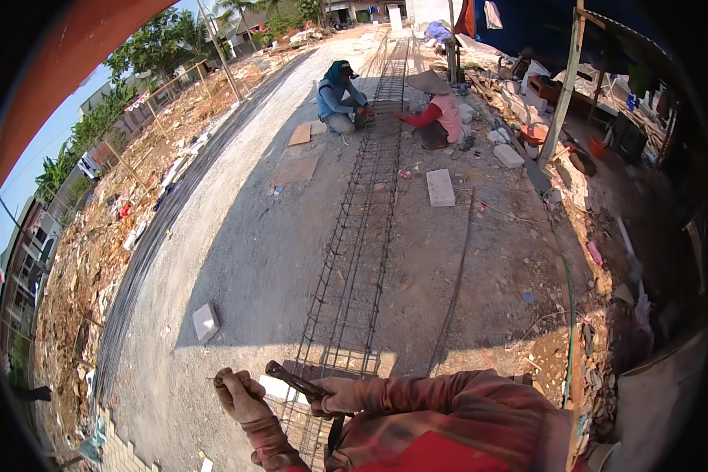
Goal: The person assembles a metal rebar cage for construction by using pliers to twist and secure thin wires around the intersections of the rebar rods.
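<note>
My right hand [340, 396] is wrapped round a dark, bar-shaped hand tool [293, 380], whose blunt end points up and to the left; its kind is unclear. Just left of it, my left hand [242, 396] is closed, fingers curled inward. Something thin seems to poke out by its fingertips, too small to name. Both hands are above the near end of a long rebar cage [346, 303], made of dark bars and stirrups, which runs away from me along the ground. A pale block [279, 389] shows partly behind my hands.
Two people, one in a blue top [338, 101] and one in a wide hat [431, 82], crouch at the cage farther off. Pale blocks [440, 188] [205, 323] lie either side. Long bars [153, 236] line the left; rubble and a wooden post [562, 86] stand right.
</note>
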The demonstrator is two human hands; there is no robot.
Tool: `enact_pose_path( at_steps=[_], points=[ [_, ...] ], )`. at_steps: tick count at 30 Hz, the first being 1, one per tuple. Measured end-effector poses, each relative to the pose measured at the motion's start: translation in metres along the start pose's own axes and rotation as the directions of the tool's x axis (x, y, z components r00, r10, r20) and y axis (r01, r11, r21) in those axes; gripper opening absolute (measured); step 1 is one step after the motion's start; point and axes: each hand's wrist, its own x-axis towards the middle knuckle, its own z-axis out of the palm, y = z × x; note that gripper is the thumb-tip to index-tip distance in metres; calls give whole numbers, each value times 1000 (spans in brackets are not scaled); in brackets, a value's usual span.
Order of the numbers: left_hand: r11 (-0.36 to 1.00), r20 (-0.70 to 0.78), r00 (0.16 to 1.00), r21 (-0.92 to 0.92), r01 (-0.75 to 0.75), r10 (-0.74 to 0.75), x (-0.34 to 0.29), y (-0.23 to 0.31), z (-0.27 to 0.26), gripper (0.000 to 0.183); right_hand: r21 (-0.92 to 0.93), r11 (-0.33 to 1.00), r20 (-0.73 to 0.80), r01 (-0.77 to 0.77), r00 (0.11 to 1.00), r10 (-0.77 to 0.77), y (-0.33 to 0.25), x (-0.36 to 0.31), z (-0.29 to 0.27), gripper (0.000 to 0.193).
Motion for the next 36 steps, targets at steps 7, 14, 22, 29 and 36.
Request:
enact_pose_path(
  at_steps=[7,14,22,29,36],
  points=[
    [944,52,990,298,-138,128,32,9,-55,23,-250,968,-89,2,996,-25,-4,-4,27,17],
    [974,-23,982,123,191,-190,46,14,-128,9,-645,759,15,88,995,-102,28,18,48,27],
    [919,-157,916,83,384,-369,49,4,-209,12,-858,513,20,17,1000,-1,33,27,110,27],
    [704,93,862,-537,465,-498,35,-7,-241,19,-881,462,-45,-97,992,122,57,29,135,28],
    [960,-143,966,-213,183,-216,21,36,-217,16,-924,382,-77,-26,990,-120,81,42,154,23]
  ],
)
